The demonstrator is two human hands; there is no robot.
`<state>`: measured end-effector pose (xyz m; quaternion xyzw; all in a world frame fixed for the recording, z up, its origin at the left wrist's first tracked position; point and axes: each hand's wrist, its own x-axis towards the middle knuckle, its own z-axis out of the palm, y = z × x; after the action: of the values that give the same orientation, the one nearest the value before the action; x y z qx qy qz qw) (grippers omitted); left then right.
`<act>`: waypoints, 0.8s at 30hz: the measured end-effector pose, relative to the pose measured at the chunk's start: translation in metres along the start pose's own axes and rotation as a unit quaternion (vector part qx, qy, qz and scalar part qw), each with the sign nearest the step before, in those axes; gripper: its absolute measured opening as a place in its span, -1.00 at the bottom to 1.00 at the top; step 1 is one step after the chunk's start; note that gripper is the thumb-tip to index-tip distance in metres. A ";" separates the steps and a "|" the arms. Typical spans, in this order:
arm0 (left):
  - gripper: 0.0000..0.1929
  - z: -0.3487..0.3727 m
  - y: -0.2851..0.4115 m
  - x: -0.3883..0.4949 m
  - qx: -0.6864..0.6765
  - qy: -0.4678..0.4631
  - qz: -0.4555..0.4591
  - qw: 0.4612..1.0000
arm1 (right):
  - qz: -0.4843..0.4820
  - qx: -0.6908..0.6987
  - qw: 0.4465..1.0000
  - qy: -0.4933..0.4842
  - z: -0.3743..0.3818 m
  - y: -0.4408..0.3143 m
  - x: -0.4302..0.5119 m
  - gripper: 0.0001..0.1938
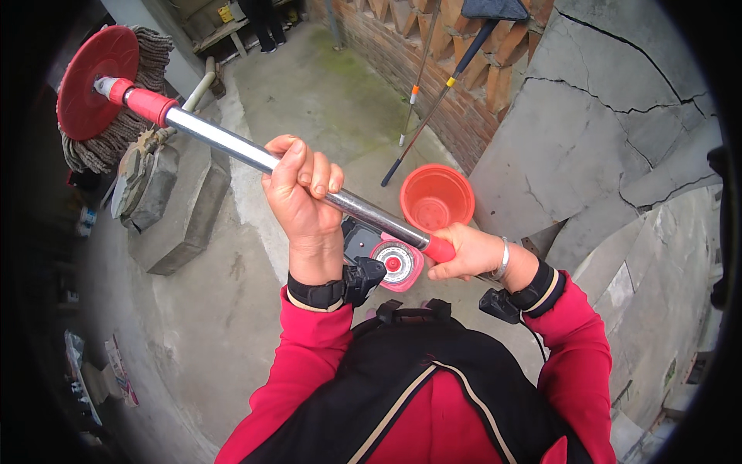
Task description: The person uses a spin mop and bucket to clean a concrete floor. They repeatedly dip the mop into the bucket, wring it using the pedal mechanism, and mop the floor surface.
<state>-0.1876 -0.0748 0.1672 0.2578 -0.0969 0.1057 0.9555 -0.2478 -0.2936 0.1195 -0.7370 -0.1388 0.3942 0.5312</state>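
Observation:
Both my hands grip a spin mop, its metal handle (pixel 217 138) slanting from upper left to lower right. My left hand (pixel 304 188) wraps around the middle of the tube. Lower down, my right hand (pixel 470 250) holds the red end grip (pixel 439 249). At the raised far end sits the red mop disc (pixel 95 87), with grey string strands (pixel 93 148) hanging off its back. Beneath the handle stands a pink and dark spin-mop bucket with a round wringer basket (pixel 394 264), partly hidden by my left wrist. Just beyond it is an orange-red plastic bucket (pixel 437 197).
A brick wall (pixel 400 64) rises ahead, with a long-handled tool (pixel 426 116) and a thinner pole (pixel 413 95) leaning there. Cracked concrete slabs (pixel 608 104) lie right. Concrete blocks (pixel 179 203) sit left. A person's legs (pixel 264 26) show near a bench (pixel 223 32) at the back.

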 end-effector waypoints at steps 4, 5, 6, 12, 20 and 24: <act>-0.94 0.004 -0.002 0.009 0.025 0.036 0.023 0.999 | -0.203 -0.353 0.824 0.394 0.015 0.005 0.009 -0.77; -0.94 0.005 -0.004 0.010 0.030 0.049 0.031 0.998 | -0.217 -0.407 0.756 0.464 0.018 0.009 0.010 -0.75; -0.93 0.005 -0.006 0.010 0.020 0.040 0.038 0.998 | -0.204 -0.465 0.692 0.513 0.020 0.013 0.011 -0.73; -0.91 -0.005 -0.006 -0.003 0.010 0.096 0.010 0.995 | -0.232 -0.339 0.852 0.324 0.010 0.025 0.012 -0.80; -0.93 -0.010 -0.005 -0.004 0.073 0.070 -0.021 0.995 | -0.240 -0.383 0.821 0.349 0.033 0.022 0.015 -0.66; -0.93 -0.003 -0.021 -0.006 0.041 0.104 -0.020 0.994 | -0.171 -0.540 0.612 0.552 0.056 0.012 0.002 -0.55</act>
<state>-0.1876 -0.0918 0.1539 0.2861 0.0122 0.1166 0.9510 -0.2901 -0.2593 0.1008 -0.9314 -0.1306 -0.3321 0.0712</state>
